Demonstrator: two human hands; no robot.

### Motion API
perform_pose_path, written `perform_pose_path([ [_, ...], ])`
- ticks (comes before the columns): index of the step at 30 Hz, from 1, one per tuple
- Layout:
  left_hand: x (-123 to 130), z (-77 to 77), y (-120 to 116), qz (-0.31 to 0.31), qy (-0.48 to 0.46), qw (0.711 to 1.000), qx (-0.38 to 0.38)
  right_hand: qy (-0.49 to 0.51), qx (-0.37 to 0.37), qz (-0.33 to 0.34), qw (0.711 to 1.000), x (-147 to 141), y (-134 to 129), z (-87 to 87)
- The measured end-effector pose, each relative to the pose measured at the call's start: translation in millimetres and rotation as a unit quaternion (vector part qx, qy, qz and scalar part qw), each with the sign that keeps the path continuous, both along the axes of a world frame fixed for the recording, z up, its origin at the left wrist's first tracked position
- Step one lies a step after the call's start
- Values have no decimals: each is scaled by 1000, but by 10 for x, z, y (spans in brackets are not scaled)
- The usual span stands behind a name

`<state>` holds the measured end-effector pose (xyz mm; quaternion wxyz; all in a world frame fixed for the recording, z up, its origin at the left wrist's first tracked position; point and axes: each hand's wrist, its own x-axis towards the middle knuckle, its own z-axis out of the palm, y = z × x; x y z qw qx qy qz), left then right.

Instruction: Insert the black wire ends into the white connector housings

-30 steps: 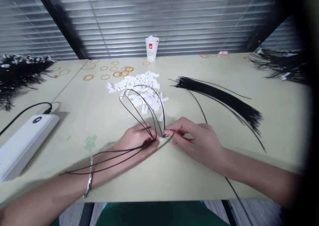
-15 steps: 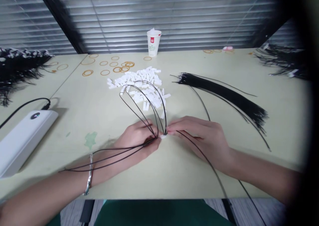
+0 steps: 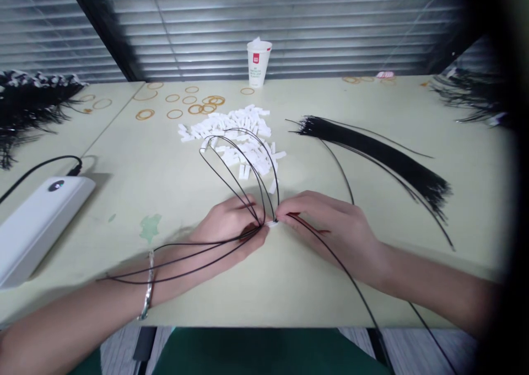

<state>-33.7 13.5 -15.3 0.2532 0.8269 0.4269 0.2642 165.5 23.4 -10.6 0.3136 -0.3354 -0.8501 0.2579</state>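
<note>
Two hands meet: the left hand (image 3: 235,226), fingers closed, pinches a white connector (image 3: 271,224) and black wires (image 3: 237,192). The right hand (image 3: 330,229), nearly closed, grips a wire beside it.

Your left grip (image 3: 227,223) hides much of the white piece (image 3: 271,224); behind your right grip (image 3: 341,226), you can't tell whether the long wire (image 3: 343,268) meets it. The left edge crops your power bank (image 3: 45,226) and the left bundle (image 3: 31,107). Dark blur swallows part of the right bundle (image 3: 471,96). The cup's (image 3: 258,69) small print is unreadable.
</note>
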Motion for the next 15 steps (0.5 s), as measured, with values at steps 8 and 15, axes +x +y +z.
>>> perform_pose_path([
  [8, -24, 11, -1, -11, 2, 1000, -25, -28, 15, 32, 999, 8, 68, -33],
  [15, -24, -24, 1, -9, -21, 999, -30, -197, -18, -100, 975, 500, 436, 306],
])
